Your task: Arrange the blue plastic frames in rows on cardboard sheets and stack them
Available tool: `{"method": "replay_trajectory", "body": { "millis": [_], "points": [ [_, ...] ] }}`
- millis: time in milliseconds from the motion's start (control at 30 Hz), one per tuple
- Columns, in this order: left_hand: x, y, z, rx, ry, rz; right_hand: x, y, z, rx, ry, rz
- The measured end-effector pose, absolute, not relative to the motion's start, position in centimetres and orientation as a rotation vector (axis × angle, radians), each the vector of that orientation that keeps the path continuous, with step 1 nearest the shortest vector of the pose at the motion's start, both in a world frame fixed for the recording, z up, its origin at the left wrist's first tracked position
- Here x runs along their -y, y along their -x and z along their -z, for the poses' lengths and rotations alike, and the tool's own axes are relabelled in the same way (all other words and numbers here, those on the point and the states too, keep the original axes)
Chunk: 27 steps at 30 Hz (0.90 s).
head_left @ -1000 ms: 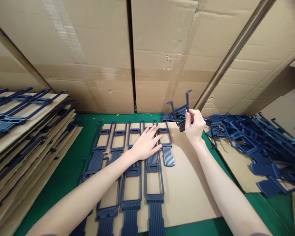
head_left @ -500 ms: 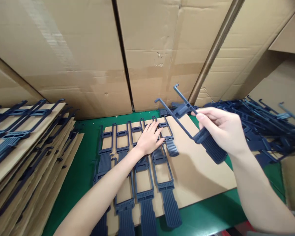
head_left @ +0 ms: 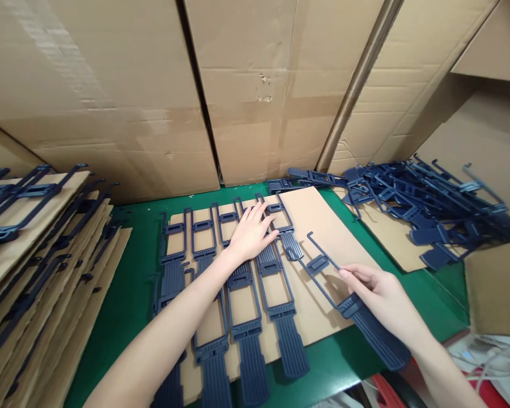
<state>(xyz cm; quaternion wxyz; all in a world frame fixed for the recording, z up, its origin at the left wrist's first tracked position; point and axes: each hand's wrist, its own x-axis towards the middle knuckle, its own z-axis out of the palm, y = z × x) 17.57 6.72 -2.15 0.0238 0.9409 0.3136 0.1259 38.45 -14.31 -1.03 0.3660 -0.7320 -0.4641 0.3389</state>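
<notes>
Covering a green table (head_left: 127,294): cardboard sheet (head_left: 318,221), blue plastic frames (head_left: 238,283), boxes (head_left: 131,96) behind.

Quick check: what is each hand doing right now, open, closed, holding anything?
Left hand: open, flat on the blue plastic parts laid on the cardboard sheet.
Right hand: fingers closed on one blue plastic part.
</notes>
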Motion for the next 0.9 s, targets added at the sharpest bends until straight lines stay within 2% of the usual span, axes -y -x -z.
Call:
{"method": "replay_trajectory", "body": {
  "millis": [267,633,900],
  "points": [
    [-6.7,-17.6,2.1,-0.964,-2.899,-0.394,14.5,-37.0,2.0,1.184,1.968,-0.982],
    [-6.7,-17.6,2.0,-0.971,-2.908,-0.37,14.2,-35.5,1.5,1.448,1.982,-0.693],
    [-6.8,-17.6,2.2,-0.951,-2.918,-0.398,15.1,-37.4,0.7,1.191,1.807,-0.911]
  ]
}}
